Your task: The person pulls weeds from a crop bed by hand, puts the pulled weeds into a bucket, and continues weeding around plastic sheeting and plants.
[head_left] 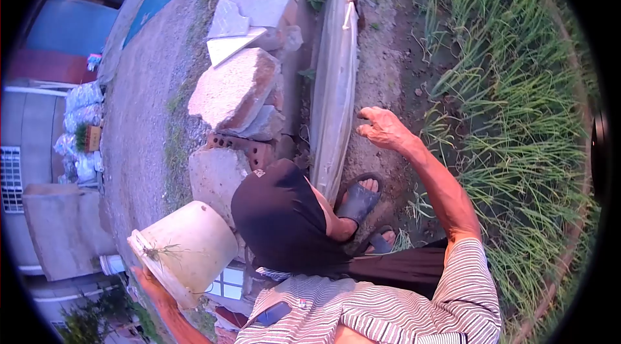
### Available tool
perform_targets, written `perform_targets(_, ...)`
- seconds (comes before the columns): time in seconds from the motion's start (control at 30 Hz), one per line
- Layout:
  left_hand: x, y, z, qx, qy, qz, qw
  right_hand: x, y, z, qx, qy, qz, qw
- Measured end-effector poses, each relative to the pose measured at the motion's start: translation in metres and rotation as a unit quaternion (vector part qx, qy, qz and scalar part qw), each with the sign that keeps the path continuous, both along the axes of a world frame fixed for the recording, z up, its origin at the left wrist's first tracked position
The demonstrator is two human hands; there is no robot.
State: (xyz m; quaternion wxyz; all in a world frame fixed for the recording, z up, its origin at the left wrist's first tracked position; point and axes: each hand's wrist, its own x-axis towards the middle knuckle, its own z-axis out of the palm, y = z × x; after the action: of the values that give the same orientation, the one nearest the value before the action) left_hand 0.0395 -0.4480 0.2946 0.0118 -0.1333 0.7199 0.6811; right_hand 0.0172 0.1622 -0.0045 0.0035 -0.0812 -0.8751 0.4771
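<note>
- Left hand [147, 279]: holds the white bucket [194, 240] at its rim; fingers mostly hidden, so tightness cannot be told.
- Bucket: located beside the bent knee [275, 214] and the stone slabs [223, 172]; grass strands [162, 252] lie across its rim.
- Right hand [383, 129]: holds nothing; fingers loosely curled, with a gap at the thumb. Position: above bare soil [378, 62], between the plastic sheet [333, 85] and the green plants [498, 130].

A pale, off-white bucket [200, 244], its rim toward the view's left, held there by the left hand [152, 287]. Green grass strands [162, 252] lie against its rim.
</note>
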Motion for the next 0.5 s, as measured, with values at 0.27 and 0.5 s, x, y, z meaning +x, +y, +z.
perform_targets(0.27,-0.030,0.086,0.013,-0.302,0.003,-0.044,0.952,0.031,0.024,-0.033,0.002,-0.083,0.011,0.996)
perform_targets(0.5,-0.062,0.103,0.020,-0.475,0.010,-0.043,0.879,0.047,0.039,-0.070,0.025,-0.138,0.019,0.990)
